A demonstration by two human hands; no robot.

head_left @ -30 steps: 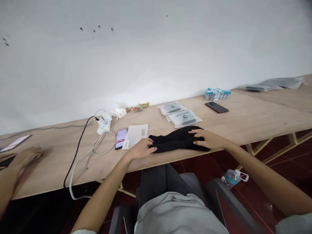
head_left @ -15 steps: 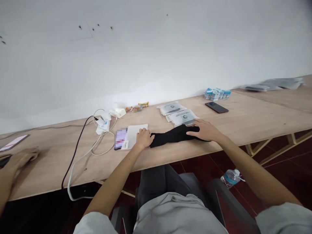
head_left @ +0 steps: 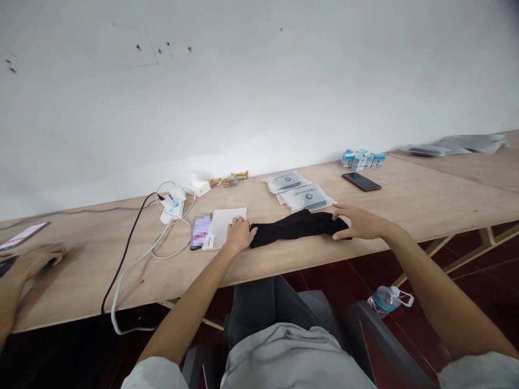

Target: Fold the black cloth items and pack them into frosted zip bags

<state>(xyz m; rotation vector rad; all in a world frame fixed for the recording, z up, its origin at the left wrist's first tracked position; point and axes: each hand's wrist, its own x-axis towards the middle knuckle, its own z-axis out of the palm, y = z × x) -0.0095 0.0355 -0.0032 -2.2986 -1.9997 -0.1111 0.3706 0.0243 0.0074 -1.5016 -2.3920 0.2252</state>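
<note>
Pale wooden tabletop (head_left: pixel 430 200), running along a wall, is the largest surface; on it, near the front edge, lies a long, narrow strip of black cloth (head_left: pixel 290 227), set crosswise before the seated person. One second ago the cloth lies broader; now it is drawn into a slimmer band. Right hand (head_left: pixel 353 222) has shifted rightward over the last half second, from above the cloth's body to its right end; thumb and fingers stand apart there, the cloth's end between them. Left hand (head_left: pixel 240 233) keeps its half-second-old place at the cloth's left end, fingers bent; whether it pinches the fabric cannot be told. Those fingers overlap a flat white rectangular packet (head_left: pixel 222 222), whereas one second ago they lie nearer the table's front edge. Behind the cloth, translucent plastic packets with dark print (head_left: pixel 302 190) are unmoved. Also unchanged: a dark, red-edged phone (head_left: pixel 361 181) to their right, and a cluster of small blue-and-white boxes (head_left: pixel 363 159) behind it. Smallest noted: orange-and-yellow wrapped snacks (head_left: pixel 229 181) by the wall.
</note>
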